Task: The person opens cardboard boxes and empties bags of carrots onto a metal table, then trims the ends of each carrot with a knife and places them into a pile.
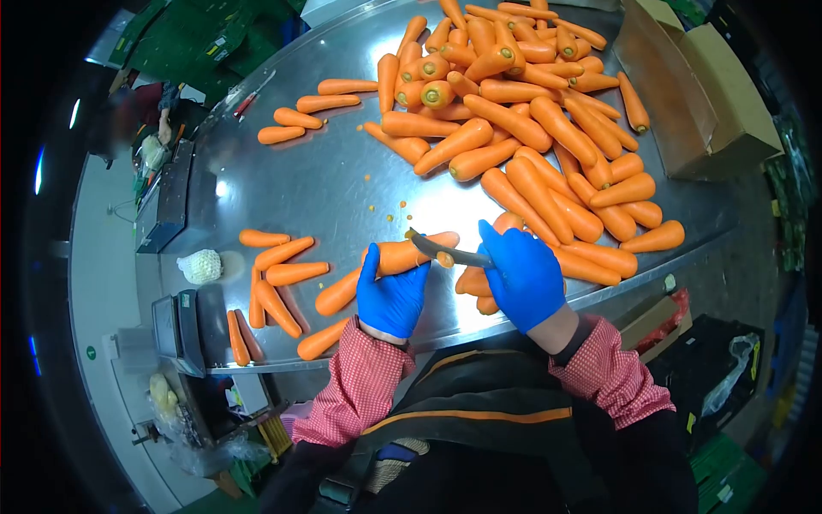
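Observation:
My left hand (392,300), in a blue glove, is closed round a carrot (398,256) near the table's front edge. A knife (462,255) is gripped in my right hand (524,272), also gloved in blue. Its dark blade points left across the carrot's right part, and a small orange piece (444,259) is at the blade. Another carrot (339,293) lies just left of my left hand. Beside and partly behind my right hand are several carrots. A large pile of carrots (548,128) covers the right and back of the metal table (282,188).
An open cardboard box (723,103) stands at the right edge. Separate carrots (297,273) lie on the left, near a white netted object (201,266). A red-handled tool (248,104) rests at the back left. Another person (141,116) is at the far left.

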Action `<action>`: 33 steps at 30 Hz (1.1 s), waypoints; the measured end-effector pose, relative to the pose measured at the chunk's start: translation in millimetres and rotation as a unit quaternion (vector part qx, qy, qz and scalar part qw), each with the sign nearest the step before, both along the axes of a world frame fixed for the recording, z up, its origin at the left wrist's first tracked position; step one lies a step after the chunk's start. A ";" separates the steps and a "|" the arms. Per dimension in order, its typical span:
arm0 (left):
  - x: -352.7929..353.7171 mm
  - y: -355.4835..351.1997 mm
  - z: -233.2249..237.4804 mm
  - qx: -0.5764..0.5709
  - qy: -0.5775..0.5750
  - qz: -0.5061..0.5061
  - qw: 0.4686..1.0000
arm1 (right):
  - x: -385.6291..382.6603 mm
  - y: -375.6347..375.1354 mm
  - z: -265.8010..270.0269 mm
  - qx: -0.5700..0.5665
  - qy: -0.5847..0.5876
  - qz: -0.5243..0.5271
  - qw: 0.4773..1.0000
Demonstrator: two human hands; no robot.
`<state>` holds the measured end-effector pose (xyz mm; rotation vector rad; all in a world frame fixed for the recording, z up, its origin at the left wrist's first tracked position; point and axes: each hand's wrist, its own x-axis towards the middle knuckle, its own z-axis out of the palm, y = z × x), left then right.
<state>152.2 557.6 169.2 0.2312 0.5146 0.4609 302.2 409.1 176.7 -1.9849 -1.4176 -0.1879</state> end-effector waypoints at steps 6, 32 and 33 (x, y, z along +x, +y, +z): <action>-8.2 -7.4 -0.9 -0.111 0.013 0.053 0.992 | 6.4 -3.3 -41.8 -0.070 0.001 -0.024 0.997; -31.5 101.5 -55.7 0.804 0.433 -0.116 0.390 | 8.4 -29.8 -35.6 -0.077 0.236 -0.074 0.966; -1.4 95.4 -73.7 0.822 0.372 -0.094 0.421 | 9.1 -30.0 -34.1 -0.080 0.233 -0.072 0.966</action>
